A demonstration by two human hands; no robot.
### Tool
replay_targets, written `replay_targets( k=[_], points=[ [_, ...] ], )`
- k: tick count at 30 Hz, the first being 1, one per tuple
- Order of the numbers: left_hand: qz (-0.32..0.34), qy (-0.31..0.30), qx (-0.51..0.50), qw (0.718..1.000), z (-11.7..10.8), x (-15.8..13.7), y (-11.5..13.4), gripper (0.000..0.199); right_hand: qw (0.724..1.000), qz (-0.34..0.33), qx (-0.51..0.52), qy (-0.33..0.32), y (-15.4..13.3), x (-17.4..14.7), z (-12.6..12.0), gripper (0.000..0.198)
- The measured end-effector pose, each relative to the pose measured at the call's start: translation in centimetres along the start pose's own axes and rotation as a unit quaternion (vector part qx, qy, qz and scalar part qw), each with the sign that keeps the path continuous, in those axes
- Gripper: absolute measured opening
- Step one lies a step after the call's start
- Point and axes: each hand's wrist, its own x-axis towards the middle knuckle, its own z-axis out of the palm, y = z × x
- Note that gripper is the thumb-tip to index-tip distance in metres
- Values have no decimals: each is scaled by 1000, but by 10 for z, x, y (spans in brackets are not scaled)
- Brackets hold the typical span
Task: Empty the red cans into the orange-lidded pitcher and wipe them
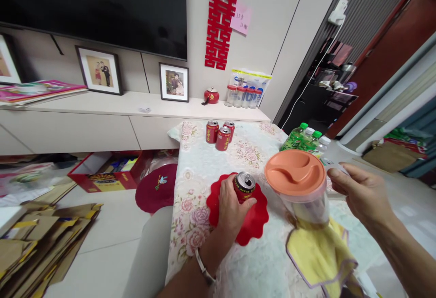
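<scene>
My left hand (232, 205) is wrapped round an opened red drink can (244, 186), which stands upright on a red scalloped plate (262, 216). In my right hand (357, 189) is the handle of a clear plastic pitcher (308, 209) with an orange lid (295, 171). The pitcher is to the right of the can, and some brownish liquid shows near its bottom. A yellow cloth (316, 257) with a purple edge lies just below the pitcher; whether the pitcher rests on it I cannot tell.
Farther back on the flowered tablecloth (194, 175) stand three red cans (223, 139). Several green-capped and white-capped bottles (303, 139) are at the right back. A dark red stool (158, 189) and flattened cardboard (51, 239) are left of the table.
</scene>
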Motion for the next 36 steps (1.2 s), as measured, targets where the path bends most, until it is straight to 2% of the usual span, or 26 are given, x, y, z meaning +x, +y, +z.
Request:
replay_targets(
  k=[6, 16, 36],
  points=[
    [-13, -17, 6, 1000, -2, 2, 1, 76, 999, -18, -44, -18, -3, 3, 0, 64],
    [-5, -15, 1, 1000, -4, 4, 3, 74, 984, -72, -159, -31, -31, 1, 16, 75],
    [-14, -32, 15, 999, -4, 5, 6, 73, 964, -135, -217, -71, -46, 3, 24, 77]
  ],
)
